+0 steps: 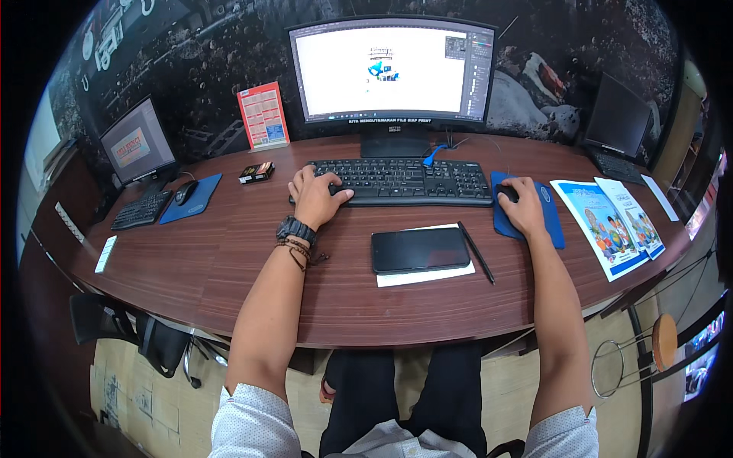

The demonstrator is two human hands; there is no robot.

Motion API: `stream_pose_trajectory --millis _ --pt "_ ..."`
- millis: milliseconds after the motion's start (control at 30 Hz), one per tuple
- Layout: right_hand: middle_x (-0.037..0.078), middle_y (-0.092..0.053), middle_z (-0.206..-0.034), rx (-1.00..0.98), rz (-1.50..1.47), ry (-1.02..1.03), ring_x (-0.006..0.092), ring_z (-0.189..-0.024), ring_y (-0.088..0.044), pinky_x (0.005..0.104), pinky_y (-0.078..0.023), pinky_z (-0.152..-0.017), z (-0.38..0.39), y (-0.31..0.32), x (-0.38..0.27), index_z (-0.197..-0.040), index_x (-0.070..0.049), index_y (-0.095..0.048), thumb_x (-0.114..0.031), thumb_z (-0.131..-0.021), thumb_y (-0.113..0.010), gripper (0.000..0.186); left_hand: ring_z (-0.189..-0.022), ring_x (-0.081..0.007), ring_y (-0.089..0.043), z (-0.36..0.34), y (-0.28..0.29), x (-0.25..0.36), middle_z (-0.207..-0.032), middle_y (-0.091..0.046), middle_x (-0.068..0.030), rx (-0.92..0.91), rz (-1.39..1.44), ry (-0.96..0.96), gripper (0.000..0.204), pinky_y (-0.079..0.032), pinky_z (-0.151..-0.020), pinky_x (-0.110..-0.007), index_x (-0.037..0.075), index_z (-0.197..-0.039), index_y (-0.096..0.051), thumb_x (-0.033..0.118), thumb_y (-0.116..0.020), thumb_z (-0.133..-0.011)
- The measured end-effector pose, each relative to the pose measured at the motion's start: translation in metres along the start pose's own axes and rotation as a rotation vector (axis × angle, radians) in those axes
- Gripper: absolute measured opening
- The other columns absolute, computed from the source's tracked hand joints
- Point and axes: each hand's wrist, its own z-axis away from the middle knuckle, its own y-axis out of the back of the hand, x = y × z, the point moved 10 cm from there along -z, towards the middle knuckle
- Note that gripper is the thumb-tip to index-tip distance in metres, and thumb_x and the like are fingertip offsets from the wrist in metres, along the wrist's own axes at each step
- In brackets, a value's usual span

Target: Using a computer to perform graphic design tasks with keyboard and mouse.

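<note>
My left hand [317, 197] rests on the left end of a black keyboard [405, 182], its fingers apart over the keys and a black watch on the wrist. On a blue mouse pad [548, 217], my right hand [525, 204] is curled over a black computer mouse [507, 192], which shows only in part under the fingers. Between my forearms a black phone [420, 252] lies face up on a sheet of white paper [427, 280]. A black pen [478, 256] lies slanted along the paper's right edge.
Behind the keyboard stands a wide curved monitor [336, 76] with a small blue picture on a white page. Printed booklets [599, 221] lie at right. A red desk calendar [263, 114], a small dark box [256, 172] and a second monitor [137, 141] stand to the left.
</note>
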Motion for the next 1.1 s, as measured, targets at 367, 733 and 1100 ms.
stream_pose_trajectory --millis 367,733,1100 --pt "0.014 -0.059 -0.118 0.017 0.009 0.025 0.0354 -0.111 -0.060 0.0432 -0.048 -0.096 0.001 -0.001 0.002 -0.113 -0.009 -0.068 -0.022 -0.083 -0.068 0.033 -0.131 -0.0434 -0.038 0.002 -0.004 -0.007 -0.135 -0.047 -0.0262 0.047 -0.026 0.039 0.048 -0.027 -0.111 -0.053 0.015 -0.116 -0.072 0.052 -0.071 -0.086" --pt "0.014 -0.058 -0.120 -0.006 0.050 0.010 0.0351 -0.113 -0.059 0.0425 -0.048 -0.097 -0.001 -0.002 0.002 -0.114 -0.008 -0.067 -0.021 -0.082 -0.065 0.035 -0.124 -0.0430 -0.044 -0.001 0.000 -0.013 -0.132 -0.047 -0.0242 0.031 -0.029 0.137 0.048 -0.041 -0.104 -0.051 0.010 -0.127 -0.066 0.036 -0.071 -0.087" --pt "0.014 -0.059 -0.117 0.004 0.042 0.019 0.0345 -0.111 -0.060 0.0427 -0.048 -0.097 0.001 -0.001 0.000 -0.112 -0.009 -0.068 -0.020 -0.081 -0.065 0.034 -0.122 -0.0445 -0.047 0.001 -0.002 -0.017 -0.131 -0.047 -0.0263 0.027 -0.054 0.172 0.054 -0.044 -0.102 -0.051 0.010 -0.132 -0.062 0.038 -0.069 -0.086"
